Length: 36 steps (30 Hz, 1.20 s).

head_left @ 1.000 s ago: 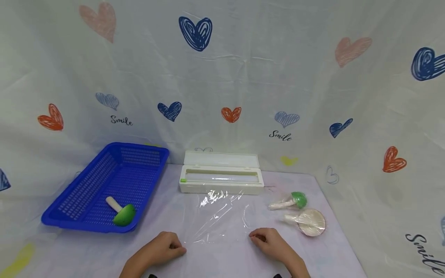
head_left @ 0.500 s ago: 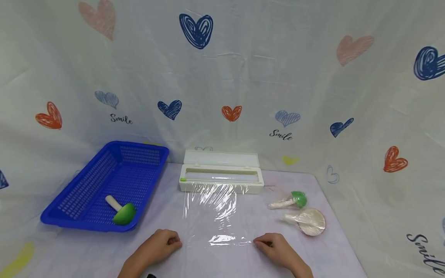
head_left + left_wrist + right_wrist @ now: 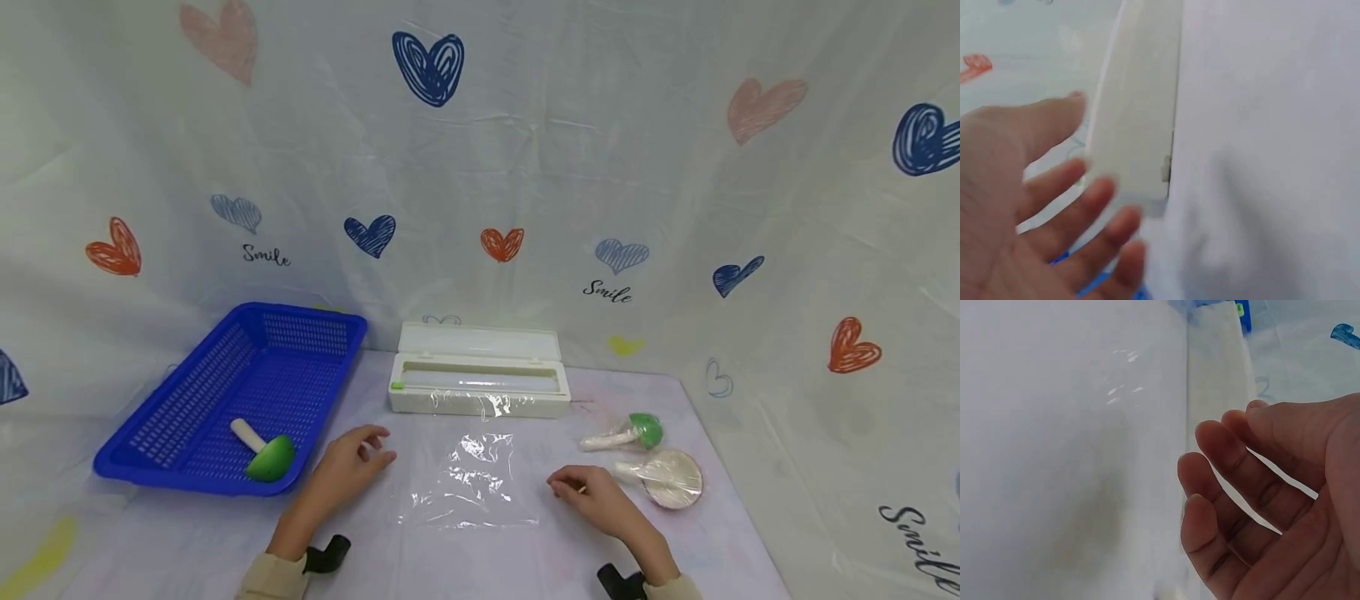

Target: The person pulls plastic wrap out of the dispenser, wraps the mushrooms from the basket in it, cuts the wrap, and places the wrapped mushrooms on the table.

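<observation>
Clear plastic wrap [image 3: 472, 483] lies flat on the table in front of a white wrap dispenser box [image 3: 480, 404], whose lid is tipped up at the back. To the left of the sheet my left hand [image 3: 348, 467] hovers with loosely bent fingers, nothing between them; the left wrist view shows the thumb and fingers [image 3: 1094, 206] spread apart. My right hand [image 3: 588, 496], at the sheet's right side, has relaxed, bent fingers and holds nothing. Near it on the right lie two toy mushrooms in film, one green-capped [image 3: 645, 429] and one showing its pale round underside [image 3: 672, 479].
A blue perforated basket [image 3: 120, 467] stands at the left, with an unwrapped green-capped toy mushroom [image 3: 270, 458] inside it. A curtain [image 3: 555, 167] printed with hearts rises behind the table and along its sides.
Both hands have come away from the near corners of the wrap and moved forward, their fingers loosening. The wrap, stretched tight half a second ago, now rests on the table.
</observation>
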Motion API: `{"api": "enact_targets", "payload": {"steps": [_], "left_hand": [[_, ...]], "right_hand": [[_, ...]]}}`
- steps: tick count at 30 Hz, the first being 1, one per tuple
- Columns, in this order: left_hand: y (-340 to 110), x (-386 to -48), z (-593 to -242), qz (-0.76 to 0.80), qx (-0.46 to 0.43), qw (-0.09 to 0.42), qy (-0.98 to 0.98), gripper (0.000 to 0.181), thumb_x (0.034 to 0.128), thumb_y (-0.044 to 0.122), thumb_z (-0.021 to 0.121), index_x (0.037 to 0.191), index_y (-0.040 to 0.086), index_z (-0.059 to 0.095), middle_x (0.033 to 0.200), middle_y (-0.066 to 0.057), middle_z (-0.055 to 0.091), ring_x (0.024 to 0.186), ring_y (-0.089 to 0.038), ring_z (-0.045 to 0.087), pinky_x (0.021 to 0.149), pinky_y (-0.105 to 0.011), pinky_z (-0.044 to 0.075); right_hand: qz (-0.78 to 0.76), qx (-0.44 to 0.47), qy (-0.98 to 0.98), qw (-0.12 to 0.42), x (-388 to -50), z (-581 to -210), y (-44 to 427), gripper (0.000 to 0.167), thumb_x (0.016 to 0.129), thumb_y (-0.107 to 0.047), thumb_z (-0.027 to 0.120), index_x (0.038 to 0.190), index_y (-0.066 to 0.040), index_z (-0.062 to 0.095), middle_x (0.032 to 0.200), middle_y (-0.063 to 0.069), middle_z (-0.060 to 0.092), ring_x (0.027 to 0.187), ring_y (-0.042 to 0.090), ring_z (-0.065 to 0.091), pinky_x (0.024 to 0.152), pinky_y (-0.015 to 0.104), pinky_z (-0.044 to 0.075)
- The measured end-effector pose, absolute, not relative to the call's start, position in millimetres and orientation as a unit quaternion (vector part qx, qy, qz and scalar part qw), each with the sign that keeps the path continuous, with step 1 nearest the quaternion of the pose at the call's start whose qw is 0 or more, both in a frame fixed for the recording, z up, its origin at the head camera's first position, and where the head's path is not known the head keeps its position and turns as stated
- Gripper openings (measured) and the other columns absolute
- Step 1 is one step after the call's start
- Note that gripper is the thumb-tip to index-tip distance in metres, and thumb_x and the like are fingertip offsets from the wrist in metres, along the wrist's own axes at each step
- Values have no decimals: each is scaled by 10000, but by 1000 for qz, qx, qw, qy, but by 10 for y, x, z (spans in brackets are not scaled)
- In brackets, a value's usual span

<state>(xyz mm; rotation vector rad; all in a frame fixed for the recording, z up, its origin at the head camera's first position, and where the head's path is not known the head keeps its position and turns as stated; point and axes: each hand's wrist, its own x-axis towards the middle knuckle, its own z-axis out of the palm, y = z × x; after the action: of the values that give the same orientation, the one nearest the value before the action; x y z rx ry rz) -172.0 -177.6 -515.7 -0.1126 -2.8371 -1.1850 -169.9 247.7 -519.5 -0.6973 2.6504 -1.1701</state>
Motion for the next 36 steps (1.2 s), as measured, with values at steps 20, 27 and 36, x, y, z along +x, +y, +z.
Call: {"api": "enact_targets", "payload": {"steps": [20,27,36], "left_hand": [[-2166,-1932,-4314,-318,-99,130,-934,733,920,299,780,1499,1,443,1507,-294,430,1400,-511,381,1113,-695,336],[-2754,-1884,-4086,-287,-106,80,-949,798,950,400,740,1532,-16,385,1530,-347,370,1399,-592,305,1053,-773,298],[-3526,-1912,-4295,-242,-126,30,-962,507,941,211,762,1335,-58,593,1285,-319,634,1175,-523,586,907,-646,503]], "right_hand": [[-378,-341,860,32,-2382,-4887,1486,194,1020,-130,639,1102,3,753,1046,164,766,878,161,703,735,241,563],[-354,-298,886,-14,-2355,-4977,1543,169,988,-113,680,1096,-8,756,1042,56,755,915,182,689,728,247,549],[-394,-172,900,-64,-2213,-5337,1962,125,891,-30,751,1015,-35,765,894,24,723,757,101,641,702,250,544]]}}
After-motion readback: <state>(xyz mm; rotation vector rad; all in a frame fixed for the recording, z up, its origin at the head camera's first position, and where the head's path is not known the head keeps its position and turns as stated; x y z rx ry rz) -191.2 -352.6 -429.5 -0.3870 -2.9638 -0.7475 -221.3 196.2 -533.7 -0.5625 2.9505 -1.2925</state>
